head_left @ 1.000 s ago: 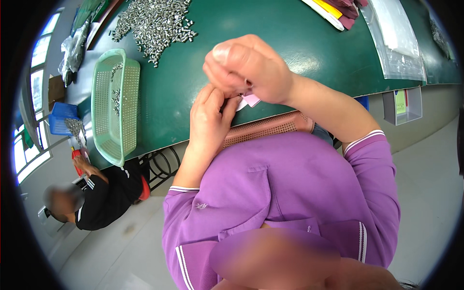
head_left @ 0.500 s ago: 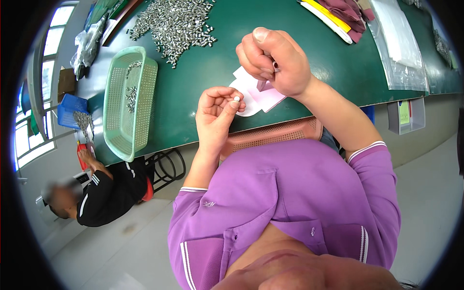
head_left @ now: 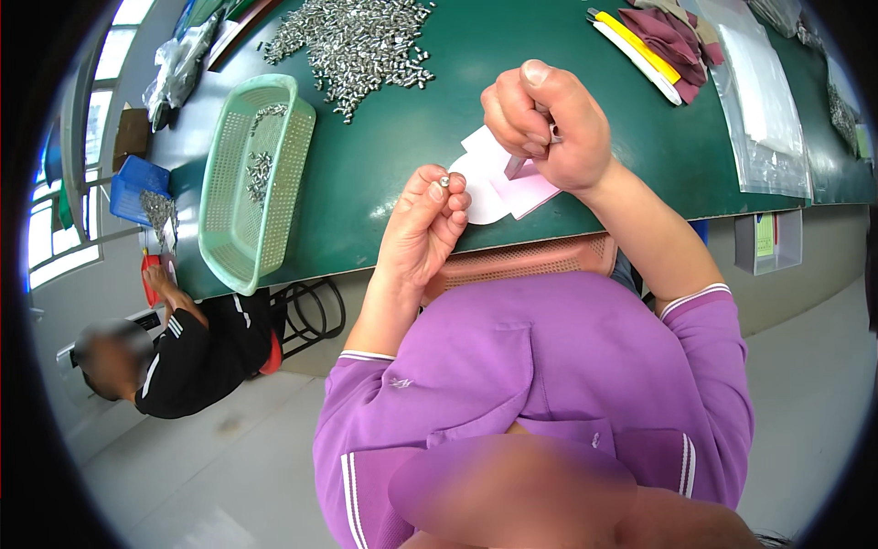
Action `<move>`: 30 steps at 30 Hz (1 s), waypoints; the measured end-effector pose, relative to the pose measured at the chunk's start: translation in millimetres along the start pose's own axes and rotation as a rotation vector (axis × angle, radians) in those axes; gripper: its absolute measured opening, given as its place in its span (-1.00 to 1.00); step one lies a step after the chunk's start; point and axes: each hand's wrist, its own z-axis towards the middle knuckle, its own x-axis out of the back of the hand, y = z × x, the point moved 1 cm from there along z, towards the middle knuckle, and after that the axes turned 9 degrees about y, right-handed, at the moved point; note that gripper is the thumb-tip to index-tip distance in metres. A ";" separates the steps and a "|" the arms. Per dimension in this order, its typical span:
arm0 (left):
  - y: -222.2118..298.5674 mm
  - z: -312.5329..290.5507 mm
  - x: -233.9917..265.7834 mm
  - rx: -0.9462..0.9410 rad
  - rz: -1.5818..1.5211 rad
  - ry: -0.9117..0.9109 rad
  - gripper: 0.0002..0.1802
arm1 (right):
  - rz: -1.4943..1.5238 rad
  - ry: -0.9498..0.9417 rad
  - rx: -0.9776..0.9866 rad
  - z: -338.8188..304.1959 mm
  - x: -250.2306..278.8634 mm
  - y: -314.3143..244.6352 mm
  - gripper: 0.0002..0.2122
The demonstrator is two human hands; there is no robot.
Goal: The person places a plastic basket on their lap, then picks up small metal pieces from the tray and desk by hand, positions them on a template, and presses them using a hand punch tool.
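I watch the left hand (head_left: 428, 220) pinch a small, shiny silver metal piece (head_left: 445, 182); apart from it, the right hand (head_left: 553, 128) fists around a slim greyish bar (head_left: 515, 167). I judge this single-piece handling; the next move calls for a secure pinch.

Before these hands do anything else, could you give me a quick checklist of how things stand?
1. Small shiny piece held at the fingertips of the left hand: ok.
2. Right hand closed around a slim object: ok.
3. Slim object's lower end touching the sheets beneath: cannot tell.
4. White sheet and pink sheet lying on the green table: ok.
5. Heap of metal pieces apart from both hands: ok.
6. Co-worker's hand well away from both: ok.
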 end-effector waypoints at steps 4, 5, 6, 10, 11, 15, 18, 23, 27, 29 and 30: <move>18.9 -4.8 3.0 -0.176 0.245 0.074 -0.90 | 0.005 -0.004 -0.006 -0.7 -0.9 -1.1 -0.59; 35.1 -5.6 -1.7 -0.344 0.392 0.079 -0.90 | 0.009 0.007 -0.009 -0.2 1.1 -0.8 -0.59; 56.9 -5.6 -1.5 -0.584 0.620 0.064 -0.90 | 0.015 0.016 -0.014 0.4 2.0 -0.5 -0.59; 155.6 -14.2 26.1 -1.243 1.454 0.711 -0.87 | 0.000 0.001 0.003 0.1 -0.8 -1.5 -0.59; 171.2 -16.8 30.0 -1.285 1.643 0.833 -0.84 | -0.006 0.002 0.007 -0.1 -0.7 -0.9 -0.59; 173.4 -12.0 20.4 -1.427 1.979 0.770 -0.81 | 0.021 -0.046 -0.038 -0.1 3.5 -0.8 -0.61; 137.7 9.6 -4.1 -1.320 1.837 0.581 -0.86 | 0.026 -0.031 -0.032 -0.4 4.2 -0.9 -0.61; 99.2 67.3 -3.5 -0.912 2.014 0.520 -0.79 | 0.051 -0.043 -0.044 -1.1 4.1 -2.4 -0.61; 98.6 87.5 2.5 -0.981 2.056 0.559 -0.84 | 0.024 -0.035 -0.040 -0.9 2.3 -3.0 -0.61; 98.2 91.3 3.2 -0.972 2.070 0.568 -0.86 | 0.010 -0.031 -0.026 -1.1 1.7 -3.5 -0.61; 97.7 92.1 4.6 -0.999 2.110 0.566 -0.87 | -0.001 -0.031 -0.019 -1.4 1.4 -3.5 -0.61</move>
